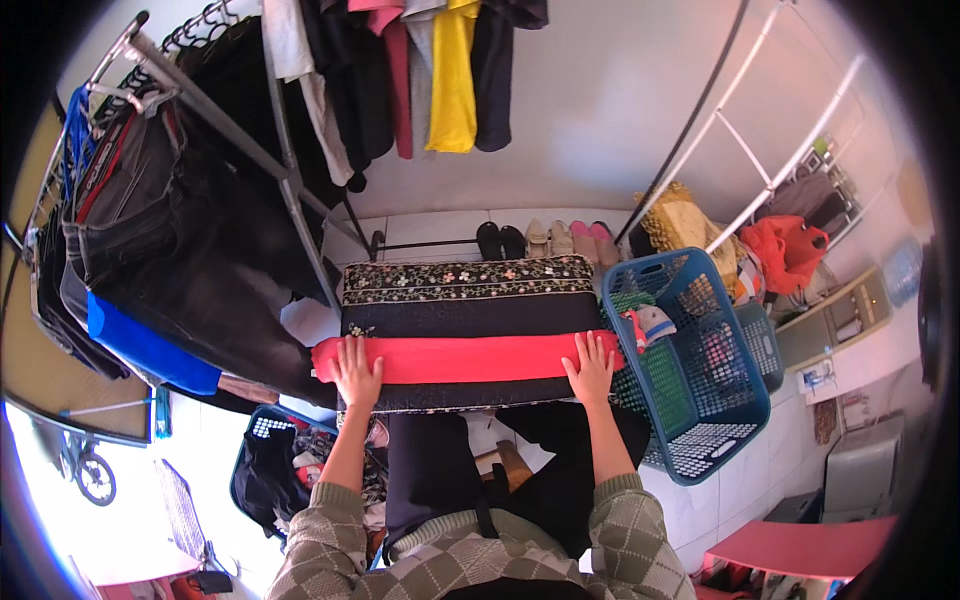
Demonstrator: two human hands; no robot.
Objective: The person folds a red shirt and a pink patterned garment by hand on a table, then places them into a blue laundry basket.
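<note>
A red garment (472, 360), folded into a long narrow strip, lies across a low surface covered in black embroidered cloth (472, 319). My left hand (355, 375) rests flat on the strip's left end with the fingers spread. On its right end lies my right hand (591, 371), palm down, fingers also apart. Neither hand grips the cloth. Both ends of the strip reach past the sides of the black-covered surface. Flowers and a scalloped trim decorate the far band of the black cover.
A blue plastic laundry basket (686, 469) with a few clothes stands at the right. Another basket (259, 420) full of clothes is at lower left. Hanging dark trousers (202, 262) crowd the left side. Pairs of shoes (551, 238) line the wall beneath a clothes rack.
</note>
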